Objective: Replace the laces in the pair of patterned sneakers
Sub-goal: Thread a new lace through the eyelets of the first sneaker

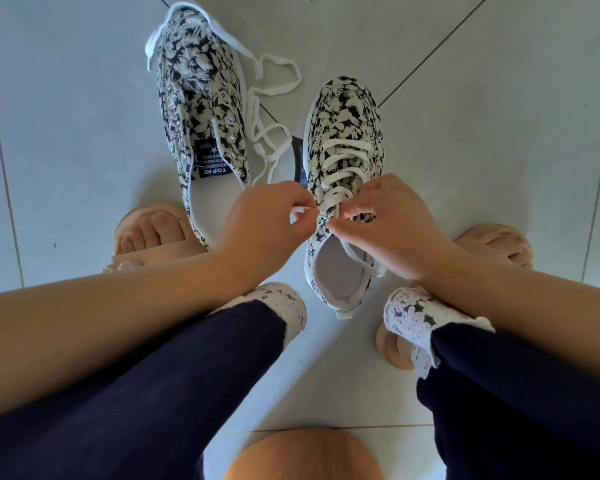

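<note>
Two black-and-white floral sneakers stand on the tiled floor. The right sneaker (343, 133) has a white lace (342, 157) threaded through most of its eyelets. My left hand (264, 226) pinches one end of that lace beside the top eyelet. My right hand (392, 223) pinches the shoe's upper edge and lace at the top eyelet; its other lace end trails inside the shoe opening. The left sneaker (198, 98) has no lace in its eyelets. A loose white lace (267, 98) lies tangled on the floor between the two shoes.
My legs in dark trousers with lace cuffs frame the shoes, and my feet in pale pink sandals (153, 233) stand on either side. A small dark object (297, 157) lies between the sneakers. Grey floor tiles (482, 116) extend all around.
</note>
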The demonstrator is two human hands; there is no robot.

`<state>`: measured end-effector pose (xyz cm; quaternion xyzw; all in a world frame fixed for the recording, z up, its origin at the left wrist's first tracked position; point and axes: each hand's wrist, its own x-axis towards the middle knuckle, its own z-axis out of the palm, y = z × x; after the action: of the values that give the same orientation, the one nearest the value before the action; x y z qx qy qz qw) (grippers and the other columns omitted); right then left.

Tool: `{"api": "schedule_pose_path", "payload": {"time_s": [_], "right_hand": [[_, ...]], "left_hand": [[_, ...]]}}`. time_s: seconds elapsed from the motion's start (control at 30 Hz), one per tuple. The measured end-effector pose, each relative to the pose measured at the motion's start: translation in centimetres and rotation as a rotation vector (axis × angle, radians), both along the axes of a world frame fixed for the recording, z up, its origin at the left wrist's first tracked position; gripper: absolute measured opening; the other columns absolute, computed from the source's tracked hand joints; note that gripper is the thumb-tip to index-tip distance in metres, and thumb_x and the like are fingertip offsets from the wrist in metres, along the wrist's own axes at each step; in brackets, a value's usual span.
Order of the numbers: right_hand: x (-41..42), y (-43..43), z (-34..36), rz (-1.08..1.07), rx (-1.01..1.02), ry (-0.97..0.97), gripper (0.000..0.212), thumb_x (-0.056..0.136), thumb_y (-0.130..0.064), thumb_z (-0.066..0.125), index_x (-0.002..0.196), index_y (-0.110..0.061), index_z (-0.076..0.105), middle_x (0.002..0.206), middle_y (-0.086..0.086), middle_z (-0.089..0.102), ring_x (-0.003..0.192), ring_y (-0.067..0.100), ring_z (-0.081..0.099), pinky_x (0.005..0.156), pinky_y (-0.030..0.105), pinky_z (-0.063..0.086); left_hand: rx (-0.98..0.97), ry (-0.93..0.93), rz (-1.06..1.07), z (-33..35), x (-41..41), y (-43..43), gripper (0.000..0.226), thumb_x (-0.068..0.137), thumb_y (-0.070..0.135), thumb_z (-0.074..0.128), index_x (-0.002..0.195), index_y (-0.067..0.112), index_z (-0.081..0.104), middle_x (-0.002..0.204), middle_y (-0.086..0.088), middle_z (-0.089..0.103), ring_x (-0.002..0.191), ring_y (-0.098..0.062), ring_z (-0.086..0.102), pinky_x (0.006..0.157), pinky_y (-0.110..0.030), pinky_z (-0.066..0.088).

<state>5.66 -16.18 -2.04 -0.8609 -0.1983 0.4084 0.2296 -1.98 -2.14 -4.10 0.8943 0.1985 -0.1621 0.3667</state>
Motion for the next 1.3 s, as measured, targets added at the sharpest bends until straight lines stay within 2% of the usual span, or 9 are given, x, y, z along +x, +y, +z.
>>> {"api": "schedule_pose_path", "payload": {"time_s": [0.13, 0.23, 0.37, 0.53, 0.6, 0.7, 0.87, 1.03, 1.3], "right_hand": [[-0.2, 0.0, -0.2, -0.117, 0.09, 0.079, 0.025, 0.082, -0.017, 0.064, 0.082, 0.008, 0.067, 0.092, 0.029, 0.064, 0.092, 0.042, 0.057, 0.067, 0.022, 0.037], [-0.3, -0.1, -0.4, -0.15, 0.109, 0.113, 0.026, 0.082, -0.013, 0.064, 0.083, 0.013, 0.065, 0.092, 0.033, 0.064, 0.091, 0.046, 0.057, 0.064, 0.011, 0.037], [-0.4, -0.1, -0.7, -0.161, 0.12, 0.09, 0.023, 0.08, -0.015, 0.065, 0.079, 0.009, 0.067, 0.086, 0.029, 0.065, 0.084, 0.041, 0.059, 0.058, 0.006, 0.039], [-0.4, -0.1, -1.0, -0.151, 0.135, 0.063, 0.022, 0.079, -0.016, 0.064, 0.076, 0.006, 0.067, 0.084, 0.026, 0.067, 0.082, 0.039, 0.061, 0.07, 0.033, 0.04], [-0.4, -0.1, -1.0, -0.15, 0.136, 0.054, 0.022, 0.079, -0.016, 0.064, 0.075, 0.006, 0.067, 0.083, 0.025, 0.067, 0.077, 0.034, 0.061, 0.067, 0.027, 0.041], [-0.4, -0.1, -0.8, -0.146, 0.133, 0.065, 0.022, 0.078, -0.015, 0.064, 0.07, 0.005, 0.066, 0.07, 0.024, 0.063, 0.052, 0.025, 0.048, 0.05, 0.022, 0.034], [-0.5, -0.1, -1.0, -0.204, 0.14, 0.076, 0.022, 0.077, -0.016, 0.066, 0.068, 0.004, 0.065, 0.067, 0.023, 0.062, 0.054, 0.024, 0.049, 0.052, 0.029, 0.036], [-0.5, -0.1, -1.2, -0.233, 0.123, 0.077, 0.029, 0.079, -0.024, 0.067, 0.063, 0.0, 0.065, 0.06, 0.017, 0.061, 0.051, 0.014, 0.046, 0.047, 0.016, 0.031], [-0.3, 0.2, -1.0, -0.262, 0.094, 0.083, 0.029, 0.077, -0.021, 0.067, 0.053, -0.005, 0.06, 0.049, 0.009, 0.052, 0.048, 0.009, 0.04, 0.049, 0.015, 0.032]], "left_hand": [[-0.055, 0.063, 0.025, -0.1, -0.5, -0.1, 0.016, 0.088, 0.03, 0.056, 0.092, 0.018, 0.066, 0.089, 0.011, 0.064, 0.087, -0.008, 0.058, 0.083, -0.023, 0.044], [-0.036, 0.067, -0.024, 0.1, -0.2, 0.0, 0.017, 0.088, 0.03, 0.056, 0.094, 0.017, 0.065, 0.096, 0.006, 0.067, 0.091, -0.012, 0.06, 0.084, -0.029, 0.046], [0.025, 0.046, -0.079, 0.1, 0.1, 0.1, 0.018, 0.089, 0.029, 0.055, 0.096, 0.016, 0.065, 0.097, 0.005, 0.067, 0.088, -0.012, 0.058, 0.076, -0.022, 0.039], [0.024, 0.018, -0.073, 0.3, 0.2, 0.0, 0.017, 0.088, 0.027, 0.056, 0.094, 0.015, 0.066, 0.095, 0.003, 0.069, 0.087, -0.015, 0.061, 0.078, -0.027, 0.045], [0.031, 0.015, -0.072, 0.4, 0.3, 0.0, 0.017, 0.088, 0.027, 0.056, 0.094, 0.015, 0.066, 0.094, 0.003, 0.069, 0.084, -0.014, 0.06, 0.076, -0.025, 0.043], [0.023, 0.013, -0.057, 0.5, 0.4, 0.0, 0.016, 0.087, 0.027, 0.057, 0.093, 0.015, 0.066, 0.094, 0.004, 0.069, 0.084, -0.014, 0.06, 0.076, -0.025, 0.043], [0.012, 0.026, -0.086, 0.7, 0.5, -0.1, 0.016, 0.087, 0.028, 0.056, 0.094, 0.016, 0.065, 0.091, 0.002, 0.069, 0.083, -0.017, 0.061, 0.079, -0.033, 0.048], [-0.016, 0.078, -0.111, 0.5, 0.6, -0.2, 0.018, 0.089, 0.03, 0.054, 0.098, 0.018, 0.063, 0.094, 0.001, 0.069, 0.087, -0.017, 0.063, 0.082, -0.036, 0.049], [-0.043, 0.162, -0.062, 0.1, 0.7, -0.4, 0.017, 0.088, 0.035, 0.055, 0.095, 0.022, 0.064, 0.096, 0.008, 0.067, 0.09, -0.008, 0.06, 0.078, -0.018, 0.041]]}}
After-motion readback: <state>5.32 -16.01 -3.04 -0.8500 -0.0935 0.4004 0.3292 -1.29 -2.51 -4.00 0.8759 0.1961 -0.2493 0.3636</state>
